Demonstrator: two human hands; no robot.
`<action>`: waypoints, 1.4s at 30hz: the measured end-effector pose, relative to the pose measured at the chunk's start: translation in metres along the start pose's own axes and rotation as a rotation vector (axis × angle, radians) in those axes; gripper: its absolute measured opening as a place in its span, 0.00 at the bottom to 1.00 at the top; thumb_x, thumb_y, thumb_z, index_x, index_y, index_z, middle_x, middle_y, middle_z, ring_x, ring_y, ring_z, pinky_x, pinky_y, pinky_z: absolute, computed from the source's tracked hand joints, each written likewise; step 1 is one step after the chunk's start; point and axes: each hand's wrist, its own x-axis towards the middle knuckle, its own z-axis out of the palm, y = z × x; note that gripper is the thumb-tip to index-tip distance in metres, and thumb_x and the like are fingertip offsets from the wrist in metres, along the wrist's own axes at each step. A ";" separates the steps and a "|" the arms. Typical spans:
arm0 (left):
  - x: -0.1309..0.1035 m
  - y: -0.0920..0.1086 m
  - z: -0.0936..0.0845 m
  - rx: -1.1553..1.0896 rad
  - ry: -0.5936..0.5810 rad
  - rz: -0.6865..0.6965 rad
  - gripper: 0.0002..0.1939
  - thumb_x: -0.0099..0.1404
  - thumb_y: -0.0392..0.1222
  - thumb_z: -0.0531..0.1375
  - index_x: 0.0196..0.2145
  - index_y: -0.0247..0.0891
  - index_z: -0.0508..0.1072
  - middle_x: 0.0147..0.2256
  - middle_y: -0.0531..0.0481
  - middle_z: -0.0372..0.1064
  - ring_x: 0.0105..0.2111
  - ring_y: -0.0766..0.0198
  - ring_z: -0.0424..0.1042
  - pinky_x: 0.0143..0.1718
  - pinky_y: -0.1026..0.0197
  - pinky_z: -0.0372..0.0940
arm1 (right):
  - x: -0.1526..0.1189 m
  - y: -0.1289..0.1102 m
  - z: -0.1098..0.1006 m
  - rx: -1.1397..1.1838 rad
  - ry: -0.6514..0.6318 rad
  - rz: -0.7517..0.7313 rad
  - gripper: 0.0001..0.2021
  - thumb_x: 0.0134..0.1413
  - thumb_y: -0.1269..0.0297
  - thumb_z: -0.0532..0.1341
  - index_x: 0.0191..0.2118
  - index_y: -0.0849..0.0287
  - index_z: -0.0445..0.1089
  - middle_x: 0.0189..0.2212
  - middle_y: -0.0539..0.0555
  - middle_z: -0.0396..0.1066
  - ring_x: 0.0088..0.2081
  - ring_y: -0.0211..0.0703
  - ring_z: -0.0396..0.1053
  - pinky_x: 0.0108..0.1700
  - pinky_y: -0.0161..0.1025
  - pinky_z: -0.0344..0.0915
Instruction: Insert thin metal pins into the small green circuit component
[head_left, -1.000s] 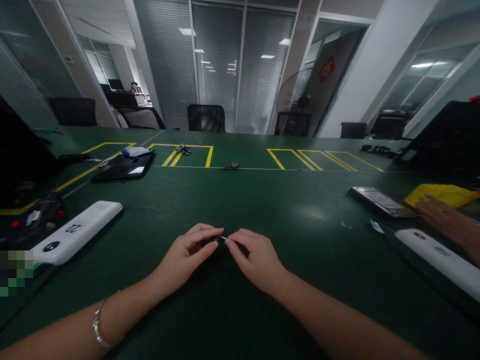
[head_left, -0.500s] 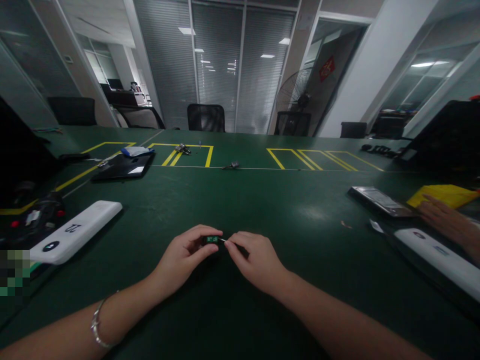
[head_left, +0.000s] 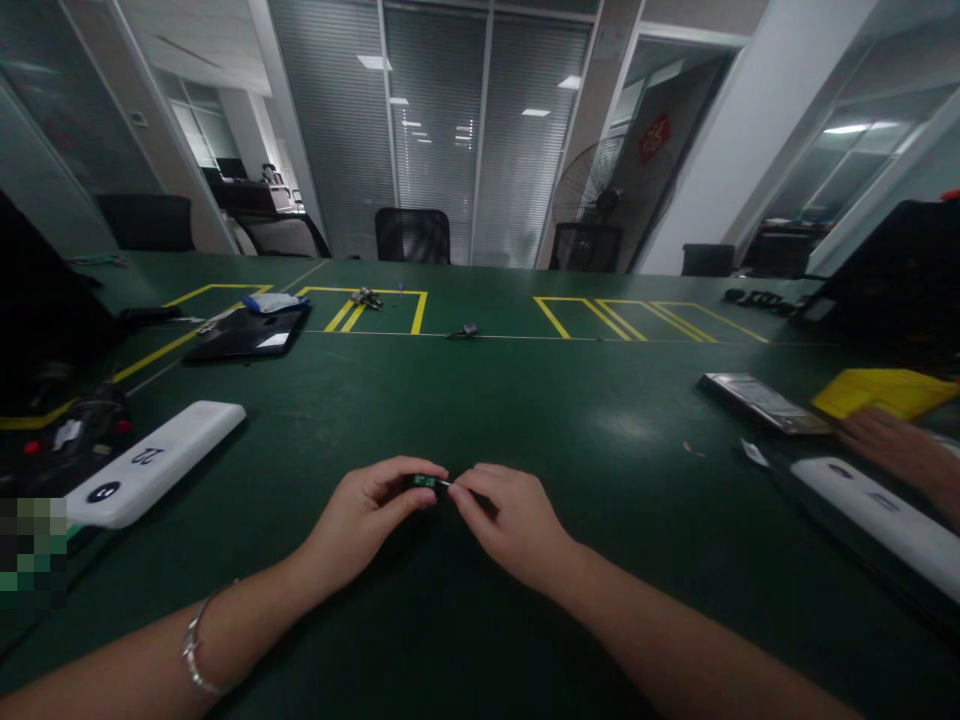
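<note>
With a pinching grip, the left hand (head_left: 366, 508) seemingly steadies a small green part (head_left: 424, 482) beside the thin metallic piece (head_left: 445, 484) the right hand (head_left: 517, 515) pinches.

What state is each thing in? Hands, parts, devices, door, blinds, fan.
Left hand: closed around a green part
Right hand: pinching a thin piece
Green part: held, partly hidden by fingers
Thin piece: held, mostly hidden
White device marked 22: lying flat
Door: open
Blinds: lowered
Fan: upright; cannot tell whether it is running
</note>
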 end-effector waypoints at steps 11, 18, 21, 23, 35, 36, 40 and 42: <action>0.001 0.003 0.000 -0.109 -0.043 -0.035 0.11 0.59 0.35 0.63 0.41 0.37 0.77 0.36 0.48 0.77 0.34 0.62 0.74 0.39 0.61 0.68 | -0.001 -0.003 -0.002 0.043 -0.018 -0.025 0.13 0.66 0.64 0.50 0.34 0.58 0.69 0.27 0.49 0.67 0.29 0.36 0.65 0.32 0.33 0.56; -0.001 0.005 0.003 -0.142 -0.005 -0.055 0.11 0.58 0.37 0.63 0.41 0.36 0.77 0.37 0.46 0.77 0.34 0.60 0.75 0.40 0.57 0.70 | -0.001 -0.004 -0.002 0.071 -0.010 -0.012 0.13 0.66 0.64 0.50 0.34 0.59 0.70 0.28 0.50 0.69 0.30 0.37 0.66 0.34 0.34 0.58; 0.000 0.005 0.002 -0.152 0.060 -0.058 0.13 0.59 0.38 0.63 0.42 0.37 0.77 0.41 0.45 0.77 0.37 0.58 0.75 0.42 0.56 0.70 | 0.000 -0.004 -0.002 0.093 -0.003 0.014 0.13 0.66 0.64 0.51 0.35 0.58 0.71 0.29 0.50 0.70 0.30 0.37 0.67 0.33 0.34 0.59; 0.001 0.003 0.001 -0.165 0.096 -0.065 0.14 0.59 0.38 0.63 0.45 0.38 0.76 0.44 0.45 0.76 0.39 0.57 0.75 0.44 0.55 0.70 | 0.000 -0.003 -0.002 0.110 0.012 0.026 0.12 0.65 0.64 0.51 0.35 0.58 0.71 0.29 0.50 0.71 0.30 0.38 0.67 0.33 0.34 0.60; 0.002 0.002 0.003 -0.300 -0.118 -0.054 0.13 0.64 0.38 0.59 0.47 0.37 0.74 0.53 0.42 0.69 0.53 0.53 0.68 0.55 0.50 0.61 | -0.001 -0.004 -0.002 0.182 0.014 -0.022 0.11 0.65 0.65 0.51 0.36 0.59 0.70 0.29 0.50 0.70 0.31 0.37 0.67 0.34 0.33 0.60; 0.002 0.003 0.003 -0.300 -0.124 -0.040 0.12 0.64 0.37 0.59 0.46 0.37 0.74 0.54 0.42 0.68 0.53 0.53 0.67 0.55 0.50 0.60 | -0.001 -0.004 -0.002 0.182 0.018 -0.023 0.11 0.65 0.65 0.51 0.35 0.59 0.70 0.29 0.50 0.69 0.30 0.37 0.67 0.34 0.33 0.60; 0.000 0.002 0.005 -0.213 -0.144 0.011 0.16 0.62 0.34 0.60 0.48 0.40 0.71 0.50 0.44 0.70 0.48 0.55 0.71 0.50 0.51 0.65 | -0.002 -0.003 0.000 0.172 0.037 -0.032 0.11 0.64 0.66 0.52 0.32 0.59 0.69 0.27 0.50 0.68 0.30 0.37 0.66 0.34 0.33 0.59; -0.002 0.000 0.006 -0.102 -0.132 0.025 0.20 0.60 0.33 0.60 0.50 0.44 0.70 0.47 0.47 0.71 0.47 0.56 0.70 0.49 0.54 0.66 | -0.002 -0.003 0.001 0.171 0.031 -0.041 0.11 0.64 0.66 0.52 0.32 0.58 0.69 0.28 0.50 0.68 0.30 0.37 0.66 0.34 0.33 0.59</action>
